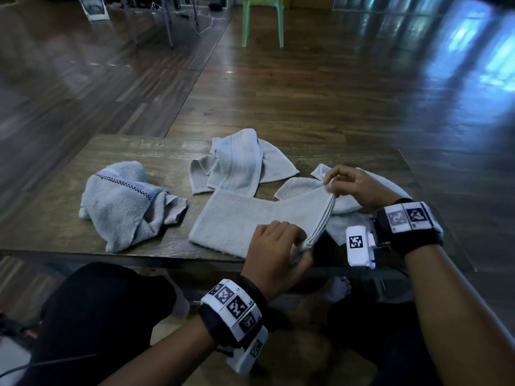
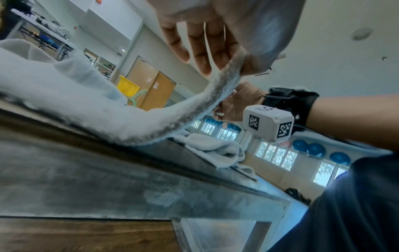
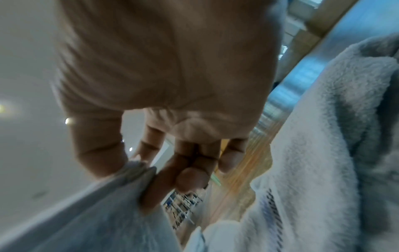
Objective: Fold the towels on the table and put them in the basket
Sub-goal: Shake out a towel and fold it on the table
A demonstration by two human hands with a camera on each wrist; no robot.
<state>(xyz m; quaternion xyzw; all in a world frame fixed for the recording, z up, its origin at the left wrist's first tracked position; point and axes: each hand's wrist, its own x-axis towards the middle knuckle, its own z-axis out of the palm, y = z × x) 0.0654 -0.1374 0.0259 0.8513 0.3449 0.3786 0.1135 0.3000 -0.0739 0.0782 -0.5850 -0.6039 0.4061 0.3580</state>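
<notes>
A grey towel with a dark-striped edge (image 1: 237,221) lies partly flat near the table's front edge. My left hand (image 1: 274,250) pinches its near right corner, and my right hand (image 1: 348,185) pinches the far right corner, so the striped edge is lifted off the table between them. The left wrist view shows that edge (image 2: 194,109) hanging from the left hand's fingers (image 2: 207,47). The right wrist view shows thumb and forefinger pinching a corner of the towel (image 3: 134,172). Three other towels lie crumpled: one with a checkered band (image 1: 125,201) at left, one (image 1: 239,162) at the back, one (image 1: 362,201) under my right hand.
The low wooden table (image 1: 55,218) ends just before my knees (image 1: 97,302). A yellow basket (image 2: 127,87) sits on a green plastic chair (image 1: 262,20) across the room. Wooden floor surrounds the table.
</notes>
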